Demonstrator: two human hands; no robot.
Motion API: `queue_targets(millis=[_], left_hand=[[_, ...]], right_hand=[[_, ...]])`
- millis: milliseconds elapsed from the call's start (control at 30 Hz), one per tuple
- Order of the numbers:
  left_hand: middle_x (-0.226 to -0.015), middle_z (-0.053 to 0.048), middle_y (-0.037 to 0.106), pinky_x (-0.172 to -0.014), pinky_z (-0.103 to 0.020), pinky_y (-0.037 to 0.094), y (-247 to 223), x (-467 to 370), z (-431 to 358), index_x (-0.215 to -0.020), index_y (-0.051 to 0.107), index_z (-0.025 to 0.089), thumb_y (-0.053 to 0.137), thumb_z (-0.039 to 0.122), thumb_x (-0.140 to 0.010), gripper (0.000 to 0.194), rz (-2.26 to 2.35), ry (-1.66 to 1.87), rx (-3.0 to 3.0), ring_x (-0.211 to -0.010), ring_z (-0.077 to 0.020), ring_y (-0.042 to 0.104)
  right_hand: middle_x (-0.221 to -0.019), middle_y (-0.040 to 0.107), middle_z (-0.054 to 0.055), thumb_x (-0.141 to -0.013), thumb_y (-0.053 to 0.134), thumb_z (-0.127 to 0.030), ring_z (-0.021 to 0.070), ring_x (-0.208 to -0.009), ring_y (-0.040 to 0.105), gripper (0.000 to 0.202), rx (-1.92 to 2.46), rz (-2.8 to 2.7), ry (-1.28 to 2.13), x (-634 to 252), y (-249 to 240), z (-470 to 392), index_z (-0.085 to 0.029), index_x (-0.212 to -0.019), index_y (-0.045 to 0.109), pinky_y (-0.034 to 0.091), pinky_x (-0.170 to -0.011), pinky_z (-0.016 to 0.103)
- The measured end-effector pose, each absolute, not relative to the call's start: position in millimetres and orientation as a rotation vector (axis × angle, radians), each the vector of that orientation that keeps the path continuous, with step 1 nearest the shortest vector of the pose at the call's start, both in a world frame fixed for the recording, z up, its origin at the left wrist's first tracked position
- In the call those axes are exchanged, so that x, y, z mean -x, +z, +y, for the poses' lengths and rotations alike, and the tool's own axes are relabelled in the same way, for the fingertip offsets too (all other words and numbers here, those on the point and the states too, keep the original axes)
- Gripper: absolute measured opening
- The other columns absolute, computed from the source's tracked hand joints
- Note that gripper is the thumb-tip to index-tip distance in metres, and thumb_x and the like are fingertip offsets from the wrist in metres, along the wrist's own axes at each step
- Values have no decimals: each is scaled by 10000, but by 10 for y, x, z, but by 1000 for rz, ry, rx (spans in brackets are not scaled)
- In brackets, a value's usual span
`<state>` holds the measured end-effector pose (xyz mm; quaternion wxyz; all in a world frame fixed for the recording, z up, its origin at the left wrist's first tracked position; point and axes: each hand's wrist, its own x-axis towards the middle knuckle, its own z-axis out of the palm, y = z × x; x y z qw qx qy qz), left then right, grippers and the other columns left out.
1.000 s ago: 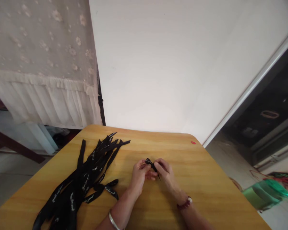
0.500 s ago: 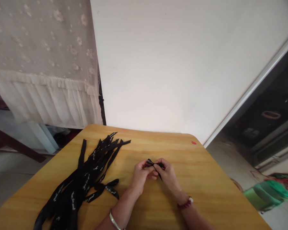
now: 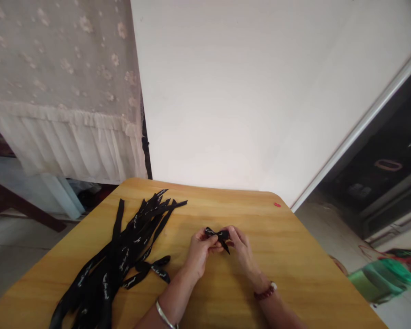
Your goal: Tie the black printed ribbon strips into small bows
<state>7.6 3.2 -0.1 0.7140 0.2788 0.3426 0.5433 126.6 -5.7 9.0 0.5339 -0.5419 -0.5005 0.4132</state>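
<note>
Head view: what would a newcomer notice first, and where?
The heap of black, white-lettered ribbons on the left of the wooden table stands out first. Next comes the black bow between the left hand and right hand, then a small red piece near the table's far right corner.

Two bare forearms reach forward and slant inward, the left forearm [image 3: 178, 291] toward the right and the right forearm [image 3: 277, 307] toward the left, bringing the hands close together. The left hand [image 3: 201, 251] is bent in a pinch, its thumb pointing across to the other hand, with fingers curled beneath. The right hand [image 3: 241, 250] faces it, fingers bent inward; from where I stand, I cannot tell whether its fingertips meet. Both wrists look nearly straight.
</note>
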Motion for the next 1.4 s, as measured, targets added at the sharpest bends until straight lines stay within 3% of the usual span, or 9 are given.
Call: queue_targets(millis=[333, 567, 800, 1000, 1200, 1400], left_hand=[[-583, -12, 600, -543, -242, 513, 11, -45, 51, -706, 600, 98, 704, 179, -554, 201, 709, 1232, -535, -498, -87, 552], [-559, 2, 586, -447, -223, 493, 20, -29, 51, -686, 595, 107, 707, 196, -536, 207, 768, 1258, -535, -487, -96, 547], [-430, 42, 536, -291, -150, 369, 18, -21, 68, -657, 570, 111, 702, 184, -532, 196, 830, 1264, -506, -327, -74, 494], [-660, -71, 664, -490, -201, 502, -5, -25, 75, -717, 563, 100, 667, 110, -589, 165, 832, 1215, -441, -631, -178, 649], [-705, -89, 673, -534, -229, 515, -20, -59, 46, -739, 559, 91, 645, 127, -620, 151, 819, 1171, -571, -628, -182, 649], [-644, -54, 660, -491, -228, 496, -39, -89, 26, -752, 492, 125, 659, 167, -602, 228, 798, 1137, -679, -593, -186, 645]], right_hand=[[-671, 617, 36, -689, 499, -555, 170, -639, 560, 402, 1251, -1124, 1088, -1258, 14, -23, -168, -710, 606, 426, -546, 247], [-683, 603, 11, -709, 564, -320, 143, -640, 545, 157, 1096, -1224, 1192, -1264, 30, -24, -168, -744, 582, 414, -586, 238], [-733, 632, 38, -628, 556, -173, 173, -686, 574, 175, 1240, -1377, 996, -1222, 5, -11, -169, -803, 567, 426, -572, 252], [-761, 627, 32, -666, 527, -221, 182, -742, 569, 143, 1158, -1363, 1037, -1268, 50, -30, -185, -797, 572, 437, -648, 272], [-690, 580, 12, -736, 489, -399, 158, -670, 526, 236, 1195, -1262, 1010, -1298, 76, -41, -179, -687, 563, 402, -579, 236], [-636, 536, -7, -681, 561, -301, 148, -641, 499, 132, 1198, -1353, 1005, -1265, 64, -43, -175, -651, 535, 389, -569, 228]])
